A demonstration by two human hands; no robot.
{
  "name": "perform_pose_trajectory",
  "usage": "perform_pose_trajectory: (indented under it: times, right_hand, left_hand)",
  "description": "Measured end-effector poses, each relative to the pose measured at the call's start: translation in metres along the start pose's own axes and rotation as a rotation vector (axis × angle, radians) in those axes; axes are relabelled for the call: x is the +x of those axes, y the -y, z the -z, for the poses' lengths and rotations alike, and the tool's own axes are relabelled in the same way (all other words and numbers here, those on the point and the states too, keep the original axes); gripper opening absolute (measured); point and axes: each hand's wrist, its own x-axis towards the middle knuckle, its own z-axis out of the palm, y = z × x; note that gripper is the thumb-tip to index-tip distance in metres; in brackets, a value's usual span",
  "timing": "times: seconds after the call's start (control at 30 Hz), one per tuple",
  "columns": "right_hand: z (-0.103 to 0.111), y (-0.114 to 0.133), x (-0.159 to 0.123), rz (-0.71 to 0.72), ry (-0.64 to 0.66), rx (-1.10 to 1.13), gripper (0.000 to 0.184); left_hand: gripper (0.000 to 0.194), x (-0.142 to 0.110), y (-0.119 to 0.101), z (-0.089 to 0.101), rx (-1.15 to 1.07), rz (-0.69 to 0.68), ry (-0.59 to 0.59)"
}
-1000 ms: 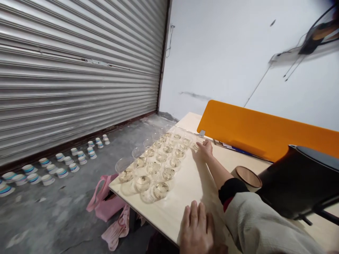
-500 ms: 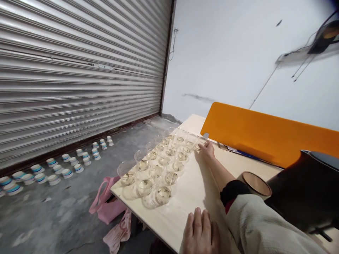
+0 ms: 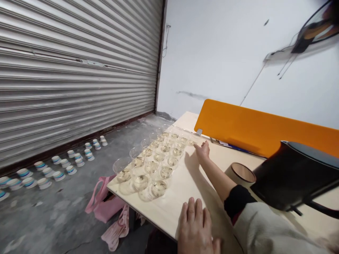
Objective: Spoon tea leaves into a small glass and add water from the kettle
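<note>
Several clear plastic cups [image 3: 152,164] holding a little pale liquid stand in rows on the left part of a light wooden table [image 3: 185,187]. My right hand [image 3: 202,151] reaches out along the table to the far end of the rows. Its fingers are loosely apart, with the tips right beside the last clear cup [image 3: 192,143], and it holds nothing. My left hand [image 3: 197,225] lies flat, palm down, near the table's front edge, with its fingers stretched out.
A black kettle [image 3: 293,174] looms at the right, with a brown-rimmed paper tube [image 3: 239,174] beside it. An orange divider panel [image 3: 259,128] runs along the table's back. Pink bags [image 3: 106,204] lie on the floor below. Several small blue-banded cups [image 3: 60,164] line the floor by the roller shutter [image 3: 79,70].
My right hand has drawn back a little from the far cup it was touching. My left hand stays flat on the table. The view has shifted slightly.
</note>
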Motion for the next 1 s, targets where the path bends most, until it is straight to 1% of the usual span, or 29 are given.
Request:
perform_pose_trajectory:
  times: [0.1,0.17,0.2,0.27,0.3,0.37,0.43,0.5,0.6,0.73,0.8,0.87,0.9,0.93,1.0]
  right_hand:
    - [0.022,0.018,-0.056,-0.066,0.085,0.074,0.092]
    - [0.048,0.031,-0.101,-0.065,0.159,0.123,0.09]
    - [0.065,0.037,-0.122,-0.052,0.205,0.152,0.088]
    - [0.102,0.048,-0.161,-0.002,0.382,0.22,0.087]
    - [0.122,0.053,-0.177,0.002,0.43,0.22,0.084]
    - [0.163,0.059,-0.201,-0.03,0.48,0.21,0.079]
    - [0.205,0.06,-0.217,-0.078,0.474,0.203,0.073]
    - [0.247,0.055,-0.23,-0.108,0.407,0.2,0.067]
    - [0.316,0.043,-0.254,-0.119,0.263,0.148,0.06]
    - [0.417,0.031,-0.294,-0.191,-0.026,-0.027,0.059]
    - [0.461,0.027,-0.311,-0.251,-0.193,-0.107,0.057]
    - [0.492,0.021,-0.323,-0.315,-0.339,-0.144,0.053]
    - [0.503,0.018,-0.326,-0.34,-0.4,-0.15,0.051]
    - [0.51,0.013,-0.329,-0.355,-0.45,-0.147,0.048]
    - [0.518,0.002,-0.33,-0.35,-0.494,-0.132,0.041]
  left_hand:
    - [0.064,0.004,-0.001,0.024,-0.054,0.009,0.06]
    - [0.068,0.006,0.0,0.032,-0.055,0.007,0.091]
    - [0.067,0.006,0.001,0.034,-0.052,-0.005,0.103]
    - [0.063,0.007,0.003,0.038,-0.046,-0.039,0.116]
    - [0.061,0.007,0.004,0.039,-0.047,-0.052,0.121]
    - [0.06,0.007,0.005,0.043,-0.057,-0.053,0.136]
    - [0.058,0.008,0.005,0.046,-0.062,-0.023,0.159]
    - [0.054,0.009,0.005,0.048,-0.051,-0.006,0.179]
    - [0.049,0.008,0.006,0.046,-0.011,-0.029,0.17]
    - [0.046,0.002,0.01,0.041,0.065,-0.093,0.149]
    - [0.045,0.001,0.013,0.038,0.112,-0.133,0.144]
    - [0.045,0.0,0.017,0.036,0.147,-0.165,0.15]
    - [0.044,0.0,0.019,0.035,0.165,-0.176,0.153]
    - [0.044,0.0,0.022,0.034,0.184,-0.186,0.158]
    - [0.043,0.0,0.025,0.03,0.22,-0.203,0.184]
